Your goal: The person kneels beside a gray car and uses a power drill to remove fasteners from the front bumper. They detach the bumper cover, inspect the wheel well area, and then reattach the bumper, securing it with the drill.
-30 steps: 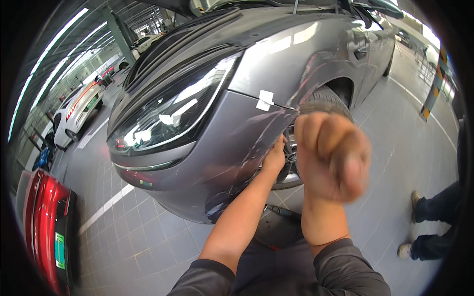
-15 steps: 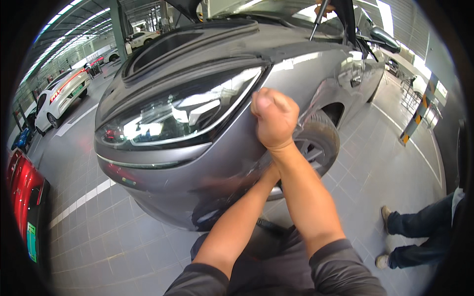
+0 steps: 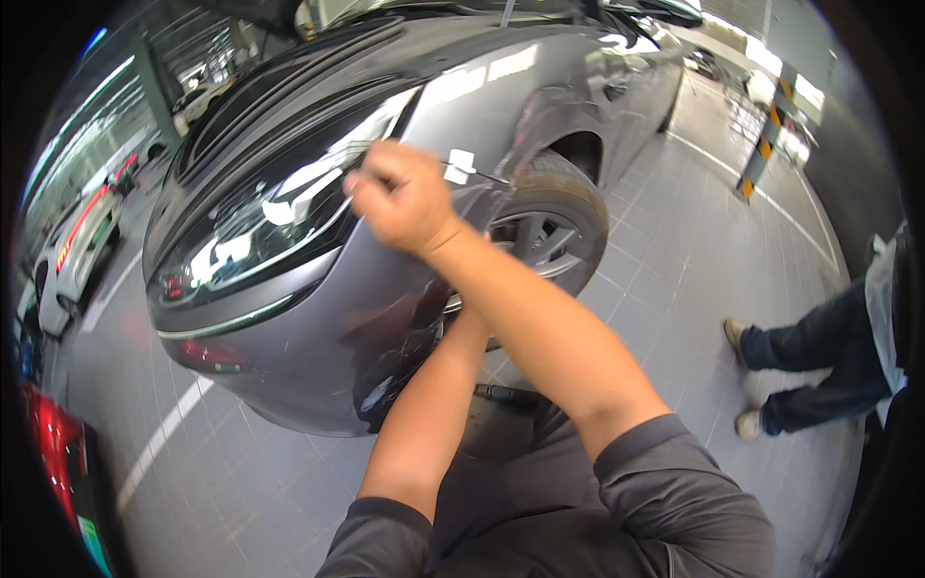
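The grey car's front bumper (image 3: 289,380) is before me, scraped and broken at its wheel-side corner. My right hand (image 3: 405,197) is closed and a little blurred, over the bumper's upper edge beside the headlight (image 3: 241,231). Whether it grips anything is hidden. Just past it, a dark gap and a white patch (image 3: 460,166) show between bumper and fender (image 3: 482,111). My left hand lies behind my right forearm, close to the front wheel (image 3: 568,217); its fingers are hidden. The left forearm (image 3: 429,414) reaches up past the damaged corner.
A person in dark trousers (image 3: 819,337) stands on the tiled floor at the right. Farther off is a yellow-and-black striped post (image 3: 766,140). A red car (image 3: 58,433) and a white car (image 3: 82,246) are at the left.
My right hand has moved left along the car, from the fender towards the headlight. The gap and white patch between bumper and fender now show. My view has shifted.
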Demonstrator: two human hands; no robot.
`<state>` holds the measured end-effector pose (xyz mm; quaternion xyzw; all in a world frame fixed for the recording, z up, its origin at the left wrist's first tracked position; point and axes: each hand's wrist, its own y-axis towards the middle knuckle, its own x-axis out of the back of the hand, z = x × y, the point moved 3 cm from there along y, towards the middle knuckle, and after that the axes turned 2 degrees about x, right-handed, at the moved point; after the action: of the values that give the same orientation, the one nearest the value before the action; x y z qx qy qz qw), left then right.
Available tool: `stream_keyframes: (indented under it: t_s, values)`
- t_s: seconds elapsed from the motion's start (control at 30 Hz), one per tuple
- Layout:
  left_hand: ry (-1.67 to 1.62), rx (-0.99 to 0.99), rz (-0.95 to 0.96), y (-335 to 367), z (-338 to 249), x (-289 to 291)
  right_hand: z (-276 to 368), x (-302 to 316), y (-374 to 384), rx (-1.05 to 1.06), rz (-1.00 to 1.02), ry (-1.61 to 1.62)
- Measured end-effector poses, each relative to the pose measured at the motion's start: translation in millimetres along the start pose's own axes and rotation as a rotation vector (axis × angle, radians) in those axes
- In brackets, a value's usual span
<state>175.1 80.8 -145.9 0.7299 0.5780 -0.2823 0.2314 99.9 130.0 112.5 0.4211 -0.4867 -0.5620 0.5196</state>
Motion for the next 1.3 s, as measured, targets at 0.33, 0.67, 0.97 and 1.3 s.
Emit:
stream_keyframes:
  t_s: [0.33, 0.67, 0.97, 1.3]
  values:
    - [0.959, -0.127, 0.197, -146.2, -33.1, 1.6, 35.5, 9.1, -62.9, -0.097, 0.097, 0.295]
    - [2.128, -1.123, 0.325, -204.7, -237.9, -115.6, -4.2, 95.9, -381.1, -1.406, 0.281, -0.022]
    - [1.879, -1.255, -0.566, -59.4, -402.9, -130.7, 2.2, 92.3, -563.3, -1.431, 1.243, -0.164]
    - [1.937, -0.697, -0.488, -11.9, -433.9, -95.7, 2.2, 101.6, -512.1, -1.479, 1.063, -0.097]
